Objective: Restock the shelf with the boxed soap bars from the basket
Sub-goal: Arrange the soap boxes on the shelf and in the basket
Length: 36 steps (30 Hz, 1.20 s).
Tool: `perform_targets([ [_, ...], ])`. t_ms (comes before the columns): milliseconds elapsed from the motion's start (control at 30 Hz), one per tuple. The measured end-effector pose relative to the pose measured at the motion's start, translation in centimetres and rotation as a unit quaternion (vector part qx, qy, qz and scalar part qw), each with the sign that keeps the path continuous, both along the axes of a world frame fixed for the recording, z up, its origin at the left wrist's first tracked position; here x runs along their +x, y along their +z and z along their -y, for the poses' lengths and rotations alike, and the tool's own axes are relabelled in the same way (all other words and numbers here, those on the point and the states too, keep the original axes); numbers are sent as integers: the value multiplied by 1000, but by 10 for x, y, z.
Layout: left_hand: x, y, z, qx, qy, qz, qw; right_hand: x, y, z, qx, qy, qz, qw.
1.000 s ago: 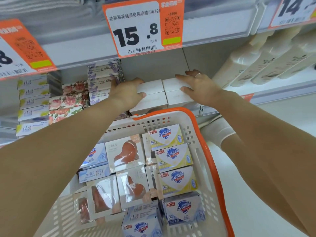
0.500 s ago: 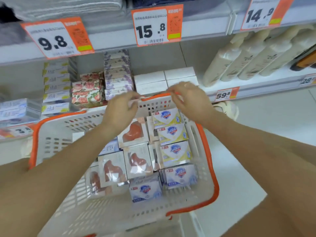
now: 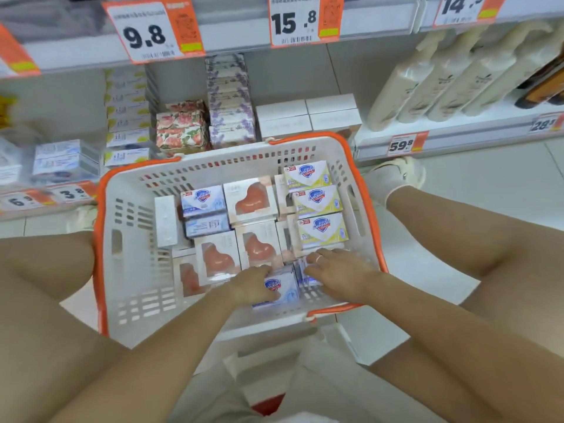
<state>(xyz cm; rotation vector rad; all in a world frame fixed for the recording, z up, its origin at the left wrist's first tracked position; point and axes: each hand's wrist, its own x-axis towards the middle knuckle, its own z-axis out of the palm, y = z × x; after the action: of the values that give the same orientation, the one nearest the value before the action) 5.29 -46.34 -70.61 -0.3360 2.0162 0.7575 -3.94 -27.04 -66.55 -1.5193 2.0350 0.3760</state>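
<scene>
The left hand point(image 3: 250, 286) grips a blue soap box point(image 3: 282, 290) at the near end of the basket point(image 3: 128, 270). Just beside it, the right hand point(image 3: 337, 274) lies with relaxed fingers on another box point(image 3: 306, 280). More boxes fill the basket beyond the hands, and the shelf point(image 3: 308, 117) stands behind it.

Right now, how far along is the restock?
Done: plain white boxes sit stacked on the shelf behind the basket. In hand: left hand and right hand rest on the blue soap boxes at the near end; a firm grip isn't clear. Left: yellow boxes and heart soap boxes remain inside.
</scene>
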Motion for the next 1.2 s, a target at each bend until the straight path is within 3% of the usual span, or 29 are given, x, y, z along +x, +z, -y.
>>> perform_targets([
  [167, 4, -7, -4, -40, 48, -52, 997, -5, -7, -4, 16, 41, -27, 999],
  [333, 8, 2, 11, 19, 165, -69, 984, -6, -14, -1, 38, 79, -65, 994],
  [433, 3, 10, 28, 16, 276, -67, 959, -3, -13, 6, 37, 25, -34, 998],
  [533, -8, 28, 41, 102, 434, -50, 894, -9, -5, 7, -17, -118, 62, 991],
  [600, -15, 42, 44, 207, 518, -52, 828, -13, 6, 7, -111, -283, 160, 939],
  [633, -18, 50, 44, 257, 556, -53, 789, -16, 12, 8, -163, -378, 215, 886],
  [733, -25, 71, 44, 372, 625, -50, 685, -27, 31, 15, -272, -592, 350, 673],
  [800, -26, 81, 45, 413, 631, -60, 653, -33, 37, 19, -302, -651, 393, 574],
  [867, -26, 89, 46, 434, 625, -70, 645, -33, 40, 23, -324, -679, 421, 507],
  [967, -26, 97, 47, 458, 622, -85, 629, -21, 48, 30, -340, -676, 470, 455],
  [1100, -24, 100, 56, 510, 628, -109, 577, -4, 58, 37, -334, -660, 499, 452],
  [1200, -23, 100, 66, 531, 620, -130, 563, 2, 68, 44, -350, -665, 483, 450],
])
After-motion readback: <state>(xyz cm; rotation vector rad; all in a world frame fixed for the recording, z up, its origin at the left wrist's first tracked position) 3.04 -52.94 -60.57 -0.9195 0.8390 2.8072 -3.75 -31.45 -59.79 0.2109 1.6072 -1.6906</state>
